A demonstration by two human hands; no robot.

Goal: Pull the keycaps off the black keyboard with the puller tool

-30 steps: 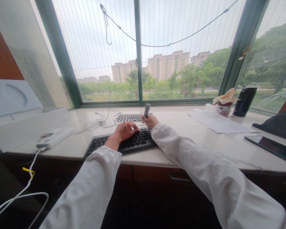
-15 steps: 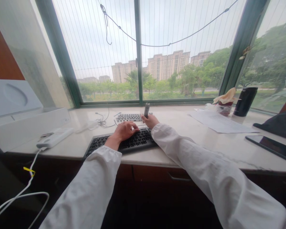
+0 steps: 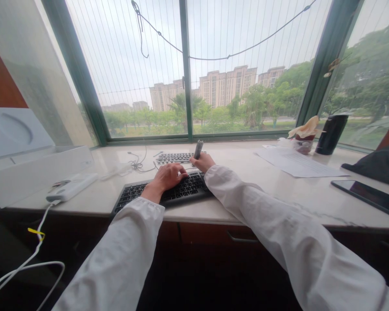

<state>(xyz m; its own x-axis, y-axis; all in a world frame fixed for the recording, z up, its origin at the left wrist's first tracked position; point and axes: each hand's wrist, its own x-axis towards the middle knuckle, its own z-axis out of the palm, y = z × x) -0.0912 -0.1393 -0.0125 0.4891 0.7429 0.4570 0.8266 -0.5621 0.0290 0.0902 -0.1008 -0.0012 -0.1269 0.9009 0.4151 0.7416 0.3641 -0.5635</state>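
Observation:
A black keyboard (image 3: 181,190) lies at a slant near the front edge of the desk. My left hand (image 3: 168,176) rests over its middle, fingers bent towards the far edge and thumb on the keys; some fingertips are hidden. Just beyond its right end, my right hand (image 3: 203,162) is closed around a dark grey stick-like tool (image 3: 198,149), held upright with its top leaning slightly right. The tool's lower end is hidden by the hand. Behind both hands lie rows of small dark keys (image 3: 173,157); I cannot tell whether they are loose or form a second keyboard.
Thin cables (image 3: 138,164) lie left of the keys. A white power strip (image 3: 71,186) and an open white box (image 3: 65,162) stand at left. On the right are paper sheets (image 3: 298,164), a tissue-topped cup (image 3: 303,142), a black tumbler (image 3: 332,134) and a phone (image 3: 369,196).
The whole view has shifted slightly. Both hands keep nearly the same place at the keyboard, and the right one still holds the grey tool.

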